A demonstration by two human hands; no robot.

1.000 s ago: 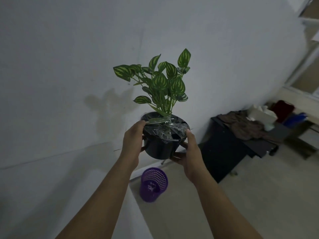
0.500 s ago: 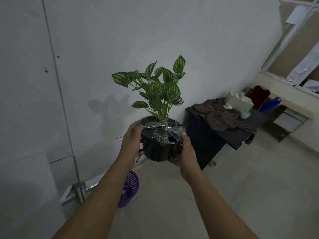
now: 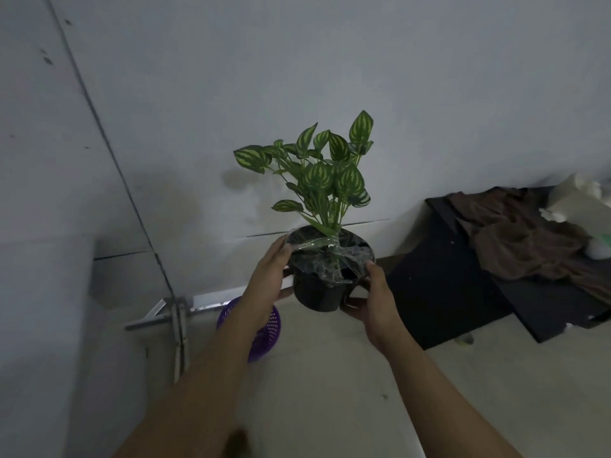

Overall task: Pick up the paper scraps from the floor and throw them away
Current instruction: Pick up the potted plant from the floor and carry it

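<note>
Head view, looking forward and down. Both forearms reached up from 6 o'clock to a black pot [image 3: 317, 292] held near the frame's centre. The left hand [image 3: 271, 276] gripped the pot's wall at its 9 o'clock side, fingers curled round it; the right hand [image 3: 373, 302] cupped the 4 o'clock side, thumb up at the rim. Crinkled clear film [image 3: 330, 256] covered the pot's mouth, and a plant [image 3: 320, 173] with striped green leaves rose upright through it towards 12 o'clock. A purple mesh basket [image 3: 267, 335] stood on the floor [image 3: 363, 391] at 7 o'clock from the pot, partly hidden by the left forearm, close to the grey wall [image 3: 297, 61] and beside a metal bracket [image 3: 172, 312]. At 3 o'clock, a low black table [image 3: 446, 285] carried a crumpled brown cloth [image 3: 515, 233]. Where the paper scraps lay could not be told from this view.
</note>
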